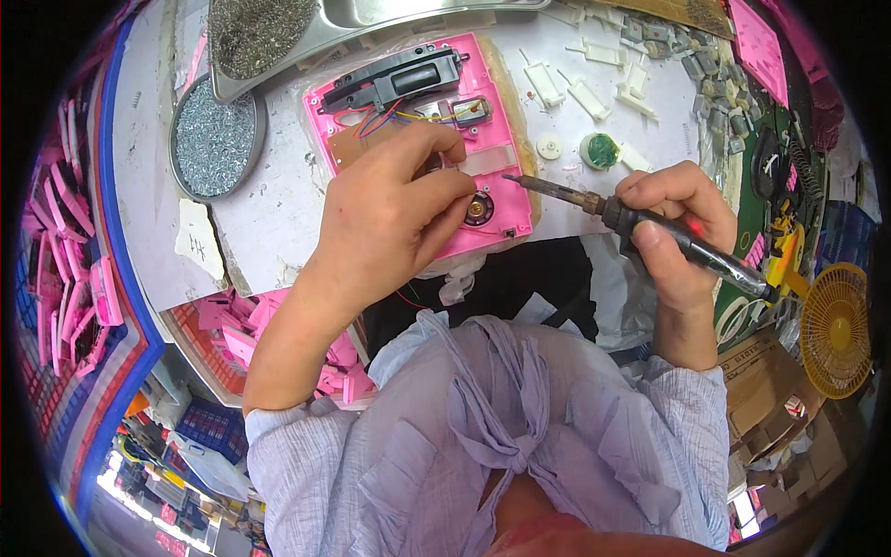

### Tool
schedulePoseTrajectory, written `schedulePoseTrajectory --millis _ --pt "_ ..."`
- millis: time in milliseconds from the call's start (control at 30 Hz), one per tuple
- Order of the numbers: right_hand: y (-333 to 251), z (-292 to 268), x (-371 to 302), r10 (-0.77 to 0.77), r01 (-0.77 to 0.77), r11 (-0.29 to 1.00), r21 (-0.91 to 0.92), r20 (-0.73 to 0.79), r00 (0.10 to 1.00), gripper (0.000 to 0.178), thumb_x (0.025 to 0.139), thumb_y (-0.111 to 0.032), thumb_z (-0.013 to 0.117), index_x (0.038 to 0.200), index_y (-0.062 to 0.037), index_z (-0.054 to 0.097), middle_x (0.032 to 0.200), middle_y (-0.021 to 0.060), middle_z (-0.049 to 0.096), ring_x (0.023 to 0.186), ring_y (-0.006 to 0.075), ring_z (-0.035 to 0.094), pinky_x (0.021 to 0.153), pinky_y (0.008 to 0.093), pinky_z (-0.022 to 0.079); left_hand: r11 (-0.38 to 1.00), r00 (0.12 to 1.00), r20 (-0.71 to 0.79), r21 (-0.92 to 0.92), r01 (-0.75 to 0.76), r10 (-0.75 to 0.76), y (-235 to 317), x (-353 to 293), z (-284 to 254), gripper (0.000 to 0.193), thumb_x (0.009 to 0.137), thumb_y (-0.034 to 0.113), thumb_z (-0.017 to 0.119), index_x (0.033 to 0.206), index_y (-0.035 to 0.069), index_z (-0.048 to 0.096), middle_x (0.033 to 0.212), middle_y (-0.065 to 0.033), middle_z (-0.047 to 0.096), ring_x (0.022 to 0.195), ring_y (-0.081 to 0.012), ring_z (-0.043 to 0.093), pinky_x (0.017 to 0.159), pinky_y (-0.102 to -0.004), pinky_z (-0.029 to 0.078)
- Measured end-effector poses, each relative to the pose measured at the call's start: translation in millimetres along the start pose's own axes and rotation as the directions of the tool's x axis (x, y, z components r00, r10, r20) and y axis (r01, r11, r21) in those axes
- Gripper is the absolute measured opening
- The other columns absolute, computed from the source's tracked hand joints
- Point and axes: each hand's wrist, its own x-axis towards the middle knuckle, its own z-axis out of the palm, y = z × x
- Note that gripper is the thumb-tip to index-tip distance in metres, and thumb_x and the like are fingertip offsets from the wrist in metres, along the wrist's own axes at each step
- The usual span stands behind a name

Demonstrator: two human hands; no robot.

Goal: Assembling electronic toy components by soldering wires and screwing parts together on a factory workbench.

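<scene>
A soldering iron (691, 246) with a dark handle is gripped in my right hand (682, 232). Its tip points left, over the right part of a pink plastic housing (506, 200). My left hand (390, 204) is over the housing, thumb and fingers pinched together near a small round speaker (479, 209); what they hold, if anything, is too small to make out. On the housing's far part sit a black mechanism (399, 82) and a small metal motor (471, 111). Thin coloured wires (380, 121) run beside them, partly hidden by my left hand.
A round dish of small screws (218, 135) stands at the left, below a metal tray (334, 23) holding springs. White plastic parts (587, 97), a small green-topped pot (600, 150) and grey blocks (715, 79) lie right. Pink pieces (237, 339) fill a crate; a yellow fan (838, 330) stands far right.
</scene>
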Motion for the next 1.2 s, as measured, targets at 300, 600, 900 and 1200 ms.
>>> schedulePoseTrajectory --millis 300,600,900,1200 --pt "2 0 9 -0.014 0.039 0.983 -0.179 0.142 0.99 0.022 0.084 -0.008 0.071 0.101 0.0031 0.064 0.068 0.0024 0.061 0.058 0.0065 0.051 0.057 0.0223 0.038 0.989 0.993 0.073 0.109 -0.1 0.092 0 5 -4 0.024 0.069 0.001 0.079 0.091 0.004 0.071 0.107 -0.0106 0.065 0.082 -0.0243 0.067 0.069 -0.0344 0.056" --pt "-6 2 14 0.111 -0.032 0.944 -0.329 0.224 0.968 0.026 0.081 -0.012 0.072 0.098 0.005 0.064 0.08 0.0085 0.068 0.064 0.0082 0.058 0.059 0.0222 0.043 0.99 0.99 0.084 0.078 -0.116 0.109 -3 4 -5 0.026 0.068 0.001 0.079 0.092 0.003 0.07 0.11 -0.0132 0.065 0.087 -0.0273 0.068 0.072 -0.0361 0.057" --pt "-11 8 16 0.11 -0.026 0.927 -0.374 0.206 0.972 0.024 0.081 -0.01 0.071 0.098 0.0053 0.064 0.072 0.0027 0.064 0.056 0.0039 0.048 0.054 0.0212 0.035 0.985 0.991 0.065 0.12 -0.127 0.12 -4 3 -2 0.026 0.068 0.002 0.079 0.091 0.004 0.068 0.109 -0.011 0.066 0.086 -0.0259 0.068 0.071 -0.0354 0.058" --pt "-21 7 -8 0.162 -0.168 0.984 -0.052 -0.103 0.981 0.022 0.087 -0.01 0.074 0.103 0.0029 0.065 0.068 -0.0001 0.064 0.059 0.0019 0.052 0.055 0.0198 0.038 0.977 0.989 0.052 0.156 -0.145 0.138 -3 3 0 0.022 0.069 0.003 0.078 0.089 0.006 0.068 0.108 -0.0087 0.067 0.086 -0.0249 0.069 0.069 -0.0352 0.057"
